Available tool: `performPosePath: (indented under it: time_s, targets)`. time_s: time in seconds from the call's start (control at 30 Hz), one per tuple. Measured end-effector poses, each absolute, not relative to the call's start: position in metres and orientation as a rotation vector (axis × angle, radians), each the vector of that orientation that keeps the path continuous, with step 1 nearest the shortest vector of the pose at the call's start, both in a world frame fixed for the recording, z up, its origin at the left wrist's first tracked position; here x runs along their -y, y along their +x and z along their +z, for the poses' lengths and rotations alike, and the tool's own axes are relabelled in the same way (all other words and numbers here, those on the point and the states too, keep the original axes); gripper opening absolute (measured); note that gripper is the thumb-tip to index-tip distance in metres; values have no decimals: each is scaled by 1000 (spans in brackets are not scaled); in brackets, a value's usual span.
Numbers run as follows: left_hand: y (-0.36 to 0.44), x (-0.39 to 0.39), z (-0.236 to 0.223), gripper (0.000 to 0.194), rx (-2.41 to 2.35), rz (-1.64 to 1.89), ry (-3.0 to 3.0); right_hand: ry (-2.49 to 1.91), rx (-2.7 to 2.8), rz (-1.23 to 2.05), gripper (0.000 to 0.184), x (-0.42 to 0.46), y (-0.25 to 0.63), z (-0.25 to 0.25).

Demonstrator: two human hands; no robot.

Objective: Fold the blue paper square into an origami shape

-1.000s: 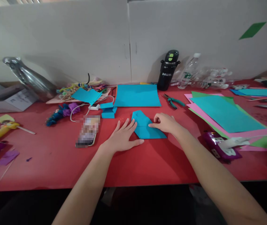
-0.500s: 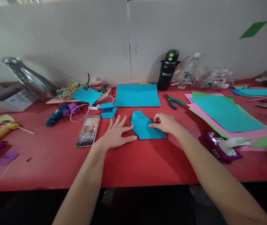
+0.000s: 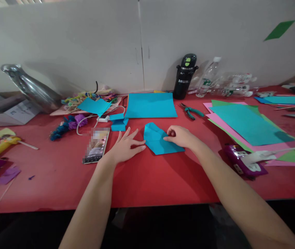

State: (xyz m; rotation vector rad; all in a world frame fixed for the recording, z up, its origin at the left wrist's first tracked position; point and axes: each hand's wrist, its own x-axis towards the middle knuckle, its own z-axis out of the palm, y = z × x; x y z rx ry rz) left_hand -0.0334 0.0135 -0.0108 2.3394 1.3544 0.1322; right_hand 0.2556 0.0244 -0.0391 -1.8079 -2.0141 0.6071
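Observation:
A folded piece of blue paper [image 3: 160,142] lies on the red tabletop in front of me, with creases across it and a raised flap at its top. My left hand [image 3: 123,147] rests at the paper's left side, fingers spread, the index fingertip at its edge. At the right edge, my right hand [image 3: 180,136] is closed in a pinch on the paper, its thumb tip over the surface. Left of the paper are a small folded blue paper piece [image 3: 119,122] and a phone [image 3: 96,145] with a lit, blurred screen.
Behind lie a blue paper stack [image 3: 151,105], green-handled pliers [image 3: 192,110] and a black bottle [image 3: 184,81]. Coloured sheets [image 3: 251,124] and a purple power strip [image 3: 244,162] are at right. A metal jug [image 3: 31,86] and a yellow glue gun [image 3: 2,147] are at left.
My left hand has drawn slightly left, its thumb now off the paper's lower left edge. The right hand stays at the right edge, and the paper looks nearly unchanged. The view has shifted a little.

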Motion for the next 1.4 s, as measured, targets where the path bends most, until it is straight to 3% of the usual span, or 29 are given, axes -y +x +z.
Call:
performPosePath:
  time_s: [0.23,0.53,0.7,0.8,1.07,1.27,1.4]
  targets:
    - [-32,-12,-10,53,-1353,136,2357,-1719,1967,645,23,-23,253,-41]
    - [-31,-13,-15,49,-1327,208,2359,-1492,1707,923,29,-22,245,-35]
    - [-21,-14,-19,43,-1337,627,2200,-1309,1490,1079,35,-20,240,-27]
    - [-11,-14,-20,53,-1317,968,1809,-1205,1416,1076,38,-16,236,-18]
    - [-2,-16,-17,54,-1142,1278,1273,-1112,1476,1104,36,-7,221,-15]
    - [-4,-14,-15,41,-1253,1273,1356,-1082,1573,619,23,-2,218,-12]
    - [3,-9,-15,31,-1191,1195,1495,-1070,1704,592,18,6,216,-4]
